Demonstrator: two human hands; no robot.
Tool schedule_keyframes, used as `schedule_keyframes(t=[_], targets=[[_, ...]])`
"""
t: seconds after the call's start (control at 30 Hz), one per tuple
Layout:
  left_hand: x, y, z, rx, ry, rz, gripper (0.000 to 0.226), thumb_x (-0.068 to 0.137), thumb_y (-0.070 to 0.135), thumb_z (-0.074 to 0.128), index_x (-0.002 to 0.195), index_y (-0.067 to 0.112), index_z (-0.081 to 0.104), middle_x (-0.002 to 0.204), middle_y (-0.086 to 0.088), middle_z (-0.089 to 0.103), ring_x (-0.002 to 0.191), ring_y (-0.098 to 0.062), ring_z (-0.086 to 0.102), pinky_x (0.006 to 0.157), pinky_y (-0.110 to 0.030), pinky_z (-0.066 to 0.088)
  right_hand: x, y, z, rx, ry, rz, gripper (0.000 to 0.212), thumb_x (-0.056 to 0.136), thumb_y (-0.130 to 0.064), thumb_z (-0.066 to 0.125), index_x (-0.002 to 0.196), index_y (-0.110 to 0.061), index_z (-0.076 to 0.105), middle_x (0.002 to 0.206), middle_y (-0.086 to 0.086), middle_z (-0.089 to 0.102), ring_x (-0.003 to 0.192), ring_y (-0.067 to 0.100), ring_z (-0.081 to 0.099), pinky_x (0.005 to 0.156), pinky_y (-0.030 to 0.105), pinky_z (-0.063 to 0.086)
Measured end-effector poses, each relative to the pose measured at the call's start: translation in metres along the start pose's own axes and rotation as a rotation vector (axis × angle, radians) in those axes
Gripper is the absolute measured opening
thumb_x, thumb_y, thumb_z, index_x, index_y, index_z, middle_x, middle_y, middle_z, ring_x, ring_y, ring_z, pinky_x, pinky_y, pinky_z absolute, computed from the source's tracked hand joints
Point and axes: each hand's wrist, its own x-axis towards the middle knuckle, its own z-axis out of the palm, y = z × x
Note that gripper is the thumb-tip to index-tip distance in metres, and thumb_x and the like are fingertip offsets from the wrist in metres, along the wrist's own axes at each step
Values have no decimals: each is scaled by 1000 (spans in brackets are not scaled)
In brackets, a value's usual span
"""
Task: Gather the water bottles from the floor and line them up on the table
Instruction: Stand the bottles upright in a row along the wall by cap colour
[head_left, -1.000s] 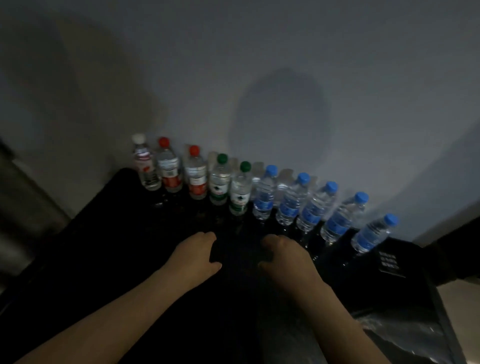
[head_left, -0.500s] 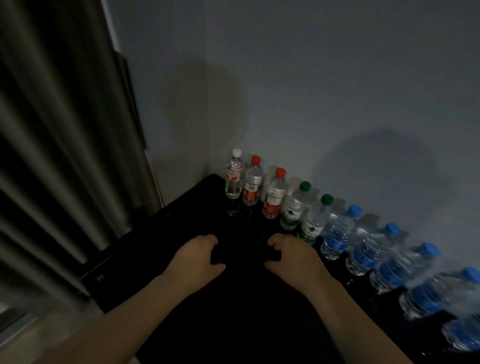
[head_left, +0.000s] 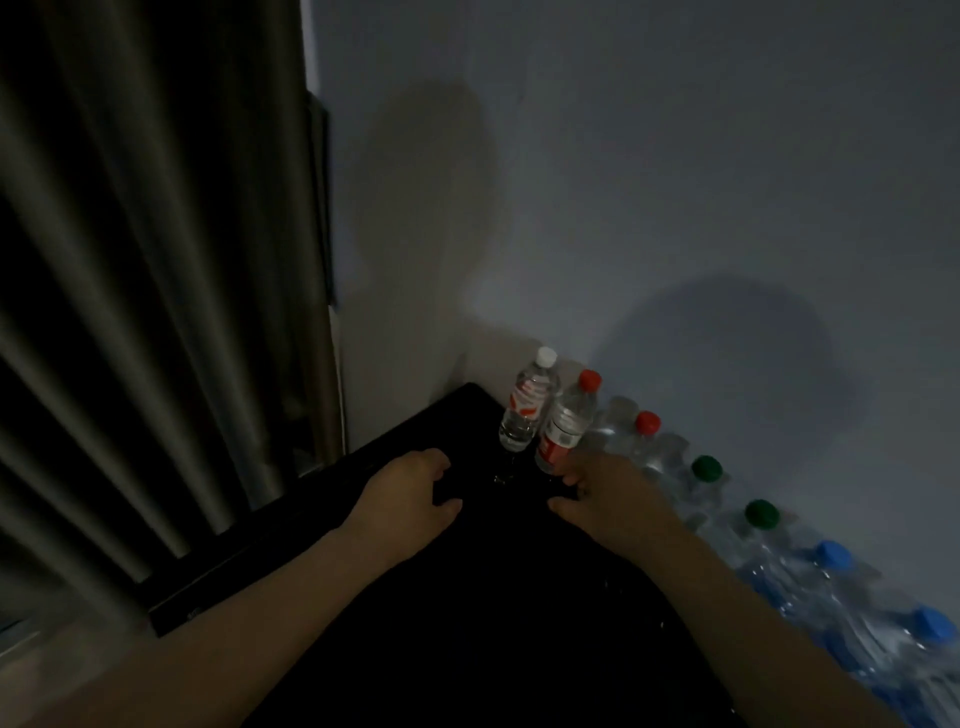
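Note:
Several water bottles stand in a row on the black table (head_left: 363, 597) along the wall: a white-capped bottle (head_left: 527, 402) at the far left, then a red-capped bottle (head_left: 566, 423), another red cap (head_left: 647, 422), two green caps (head_left: 706, 467) and blue-capped bottles (head_left: 831, 558) running off to the right. My left hand (head_left: 405, 493) hovers over the table with fingers loosely curled and nothing in it. My right hand (head_left: 610, 491) is just in front of the red-capped bottles, fingers curled, also holding nothing.
A dark pleated curtain (head_left: 145, 286) hangs at the left beside the table's corner. A plain grey wall (head_left: 649, 182) stands directly behind the bottle row. A strip of pale floor (head_left: 47, 654) shows at the lower left.
The view has swung left and closer, so the bottle row has slid to the right and the curtain fills the left. Both hands keep the same curled pose over the table.

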Motion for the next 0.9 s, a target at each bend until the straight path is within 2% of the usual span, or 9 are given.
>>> schedule_keyframes(t=[0.13, 0.27, 0.33, 0.43, 0.53, 0.67, 0.77, 0.83, 0.9], targets=[[39, -19, 13, -39, 29, 3, 52, 86, 30, 66, 132, 11, 50, 127, -5, 57, 113, -13, 54, 94, -16, 41, 48, 6, -8, -79, -16, -1, 22, 84, -24, 65, 103, -14, 63, 93, 1, 65, 80, 14, 59, 70, 26, 47], [84, -32, 32, -96, 62, -10, 57, 86, 30, 66, 136, 12, 45, 130, -6, 54, 115, -15, 53, 95, -18, 41, 94, 16, -10, -93, 82, -24, 27, 86, -29, 65, 112, -20, 63, 88, -8, 62, 63, -4, 45, 61, 14, 36], [106, -39, 44, -112, 51, -20, 61, 87, 31, 66, 139, 11, 43, 134, -6, 52, 118, -16, 52, 98, -18, 39, 117, 22, -8, -63, 117, -13, 31, 87, -30, 65, 115, -18, 63, 96, 0, 65, 69, 2, 47, 64, 17, 35], [136, -47, 65, -142, 52, -34, 65, 85, 33, 68, 141, 11, 41, 136, -6, 50, 120, -16, 51, 94, -13, 35, 145, 31, -4, -41, 162, 12, 39, 87, -22, 64, 124, -12, 58, 114, 10, 61, 95, 19, 58, 74, 21, 37], [163, -50, 81, -162, 44, -35, 67, 84, 32, 69, 140, 9, 40, 138, -7, 48, 121, -18, 51, 94, -14, 35, 164, 36, 1, -61, 196, 37, 55, 86, -19, 66, 137, -12, 45, 127, 12, 53, 114, 29, 54, 84, 26, 38], [190, -55, 101, -186, 37, -24, 54, 82, 26, 71, 126, 2, 51, 126, -13, 54, 112, -21, 54, 80, -12, 35, 180, 43, 0, -108, 270, 6, 56, 87, -24, 67, 137, -13, 45, 134, 10, 48, 116, 27, 52, 86, 25, 38], [204, -59, 117, -238, 76, 12, 47, 80, 25, 74, 118, 2, 56, 116, -13, 58, 101, -11, 52, 70, -6, 31, 193, 50, -2, -139, 265, -16, 55, 88, -26, 66, 138, -12, 46, 134, 11, 49, 116, 29, 53, 91, 29, 41], [215, -59, 125, -263, 90, 29, 45, 80, 26, 74, 115, 4, 57, 114, -11, 59, 97, -9, 52, 73, -9, 36, 203, 52, -4, -146, 232, -17, 57, 88, -29, 65, 139, -12, 46, 133, 11, 52, 115, 28, 55, 94, 34, 44], [226, -59, 132, -314, 94, 20, 43, 80, 27, 74, 114, 5, 57, 114, -9, 60, 102, -16, 57, 81, -20, 45, 211, 53, -4, -144, 219, -21, 57, 88, -33, 66, 138, -12, 48, 129, 12, 56, 112, 27, 57, 92, 34, 45]])
